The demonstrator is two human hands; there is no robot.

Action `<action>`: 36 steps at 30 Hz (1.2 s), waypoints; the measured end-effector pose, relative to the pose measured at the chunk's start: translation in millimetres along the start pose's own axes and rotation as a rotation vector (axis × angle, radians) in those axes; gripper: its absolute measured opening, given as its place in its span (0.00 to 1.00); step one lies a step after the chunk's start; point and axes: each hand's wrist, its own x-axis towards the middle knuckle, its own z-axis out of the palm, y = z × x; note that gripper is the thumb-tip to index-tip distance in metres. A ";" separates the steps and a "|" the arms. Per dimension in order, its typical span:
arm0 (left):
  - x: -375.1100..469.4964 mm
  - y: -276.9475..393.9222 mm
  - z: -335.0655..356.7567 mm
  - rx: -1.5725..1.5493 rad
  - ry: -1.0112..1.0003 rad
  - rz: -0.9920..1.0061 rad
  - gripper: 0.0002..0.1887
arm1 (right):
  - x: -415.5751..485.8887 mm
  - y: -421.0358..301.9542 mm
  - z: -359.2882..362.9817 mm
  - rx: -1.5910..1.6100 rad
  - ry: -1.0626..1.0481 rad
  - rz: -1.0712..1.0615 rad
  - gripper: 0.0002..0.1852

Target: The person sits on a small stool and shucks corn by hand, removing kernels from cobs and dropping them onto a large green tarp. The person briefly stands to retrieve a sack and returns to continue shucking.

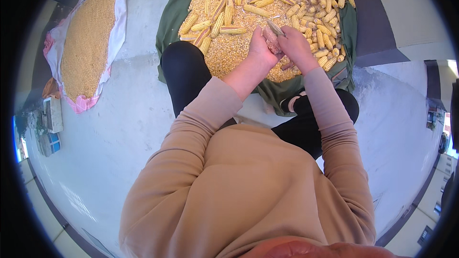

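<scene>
My left hand (262, 49) is closed around a pinkish corn cob (271, 40) that looks largely stripped of kernels. Against its upper side my right hand (294, 44) grips a slim greyish-tan piece (274, 28), perhaps a bare cob; my fingers hide part of it. Both hands are together over a bed of loose corn kernels (229, 50). Just below the right hand lies a reddish cob piece (287, 66), partly covered by the wrist. Yellow ears of corn (232, 29) rest on the kernels left of my hands, some with rows of kernels gone.
A dense pile of ears (324, 25) spreads along the right and far side. Green cloth (168, 30) lies under the corn, between my knees. At left, more kernels (89, 39) cover a white and pink sheet (121, 14) on the concrete floor (118, 143).
</scene>
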 end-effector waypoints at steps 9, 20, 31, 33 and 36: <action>31.2 12.9 -14.3 0.172 0.028 0.254 0.15 | 17.0 14.2 93.0 0.836 -0.006 0.146 0.31; 58.7 138.4 -3.4 0.862 0.003 0.128 0.30 | 38.2 68.3 -19.5 1.435 -0.365 0.593 0.18; 129.4 200.0 5.5 0.696 0.480 0.488 0.22 | 102.3 117.9 1.1 2.033 -0.143 0.940 0.19; 129.4 201.6 3.1 0.836 0.398 0.378 0.15 | 110.4 108.2 4.7 2.012 -0.145 0.983 0.18; 136.3 184.6 15.6 1.042 0.461 0.274 0.22 | 112.3 91.5 11.7 1.970 -0.148 1.035 0.17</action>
